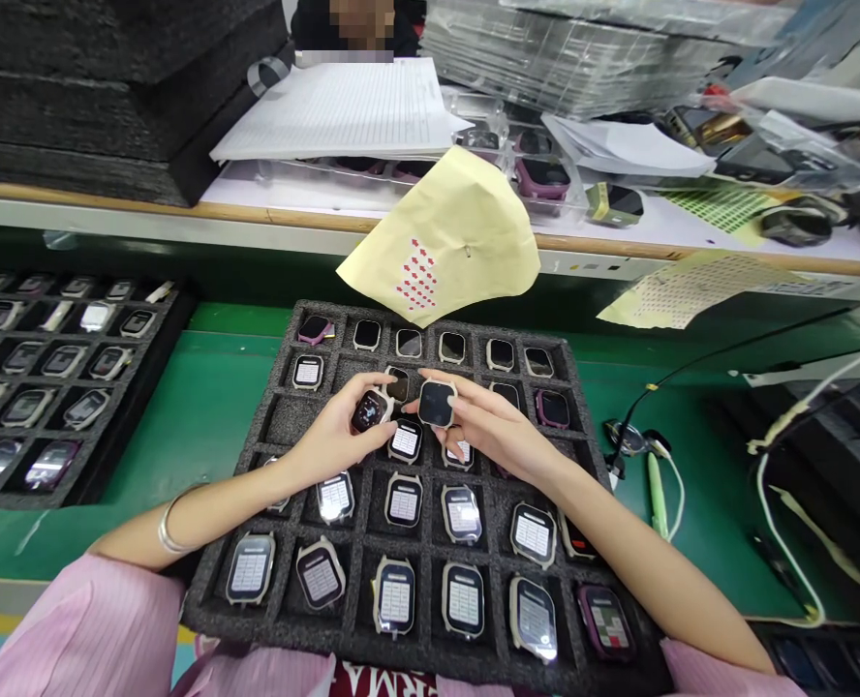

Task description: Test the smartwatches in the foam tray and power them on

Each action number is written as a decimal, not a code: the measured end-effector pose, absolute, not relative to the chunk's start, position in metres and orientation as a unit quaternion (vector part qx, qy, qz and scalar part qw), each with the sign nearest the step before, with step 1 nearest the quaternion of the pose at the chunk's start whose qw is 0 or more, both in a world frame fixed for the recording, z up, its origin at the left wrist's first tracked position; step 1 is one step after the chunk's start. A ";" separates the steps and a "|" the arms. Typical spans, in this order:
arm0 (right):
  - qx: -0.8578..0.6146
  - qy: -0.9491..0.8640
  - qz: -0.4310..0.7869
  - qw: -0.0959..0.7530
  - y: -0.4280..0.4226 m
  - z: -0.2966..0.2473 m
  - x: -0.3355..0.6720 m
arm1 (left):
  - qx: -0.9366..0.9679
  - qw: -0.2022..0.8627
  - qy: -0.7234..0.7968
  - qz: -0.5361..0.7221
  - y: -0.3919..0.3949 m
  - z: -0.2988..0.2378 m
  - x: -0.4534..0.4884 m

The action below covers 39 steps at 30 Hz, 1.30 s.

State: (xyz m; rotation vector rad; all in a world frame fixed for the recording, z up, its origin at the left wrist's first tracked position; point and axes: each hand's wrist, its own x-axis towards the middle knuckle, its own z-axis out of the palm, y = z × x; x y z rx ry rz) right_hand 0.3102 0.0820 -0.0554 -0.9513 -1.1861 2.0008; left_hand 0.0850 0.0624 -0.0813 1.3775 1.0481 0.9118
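Observation:
My left hand (pixel 338 426) grips a smartwatch case (pixel 372 411) whose screen shows a lit dial. Between the fingers of my right hand (pixel 503 426) is a second smartwatch case (pixel 437 403), pale-framed, with a dark screen facing up. Both hands are over the middle of a black foam tray (pixel 291 423), whose square pockets hold several strapless watches. In the near rows most screens show a white list, as on one pale watch (pixel 393 597). A purple-framed watch (pixel 605 621) at the near right corner shows coloured blocks. Along the far row the screens are dark.
Another foam tray of watches (pixel 74 440) lies at the left. Yellow paper (pixel 466 227) hangs from the shelf edge over the tray's far side. Cables (pixel 760 484) and a green pen-like stick (pixel 657 494) are at the right. Black foam (pixel 110 97), papers (pixel 350 106) and a person are beyond.

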 end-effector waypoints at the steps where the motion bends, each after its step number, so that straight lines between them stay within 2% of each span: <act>1: -0.346 -0.437 0.769 0.312 0.082 -0.055 0.311 | 0.577 0.569 0.443 0.384 0.062 -0.081 0.085; 8: -0.298 -0.447 0.780 0.321 0.082 -0.057 0.315 | 0.544 0.622 0.422 0.374 0.060 -0.078 0.086; 15: -0.282 -0.472 0.766 0.333 0.082 -0.061 0.317 | 0.568 0.594 0.415 0.390 0.061 -0.079 0.086; 23: -0.328 -0.465 0.755 0.327 0.079 -0.056 0.316 | 0.637 0.520 0.408 0.397 0.063 -0.075 0.082; 39: -0.355 -0.509 0.720 0.311 0.078 -0.052 0.316 | 0.644 0.521 0.409 0.383 0.064 -0.075 0.080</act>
